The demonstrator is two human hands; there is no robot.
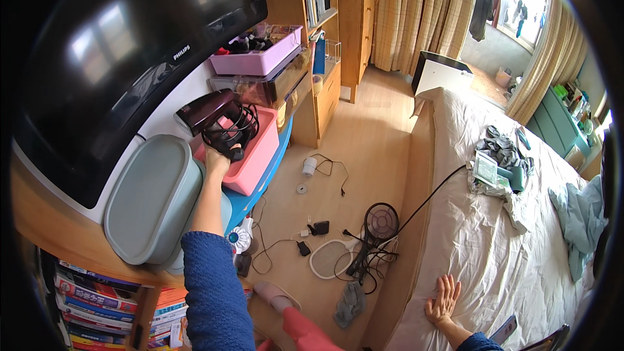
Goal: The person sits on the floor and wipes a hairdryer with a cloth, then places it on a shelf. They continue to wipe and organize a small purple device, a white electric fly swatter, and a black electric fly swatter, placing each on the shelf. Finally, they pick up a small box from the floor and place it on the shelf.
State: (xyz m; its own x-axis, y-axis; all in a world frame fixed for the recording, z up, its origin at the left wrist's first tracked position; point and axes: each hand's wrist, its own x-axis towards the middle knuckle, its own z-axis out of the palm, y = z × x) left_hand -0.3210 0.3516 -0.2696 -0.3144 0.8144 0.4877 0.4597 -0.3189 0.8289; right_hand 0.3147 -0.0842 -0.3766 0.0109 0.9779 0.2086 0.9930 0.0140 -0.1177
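A dark maroon hair dryer (pixel 209 109) with its black cord coiled around it is gripped in my left hand (pixel 218 157). It is held at the pink plastic bin (pixel 256 156), its nozzle end tilted up over the rim toward the television. Part of my left hand's fingers is hidden behind the dryer and cord. On the bed's white sheet (pixel 458 234), my right hand (pixel 444 297) lies palm down with its fingers apart. A smartphone (pixel 504 329) rests close to that hand.
A grey lidded box (pixel 148 200) and a Philips television (pixel 136 68) flank the pink bin. Behind it, a purple bin (pixel 258 61) tops a clear box. Two electric swatters (pixel 381 222), cables and adapters (pixel 319 227) litter the floor. Clothes (pixel 502 148) lie on the bed.
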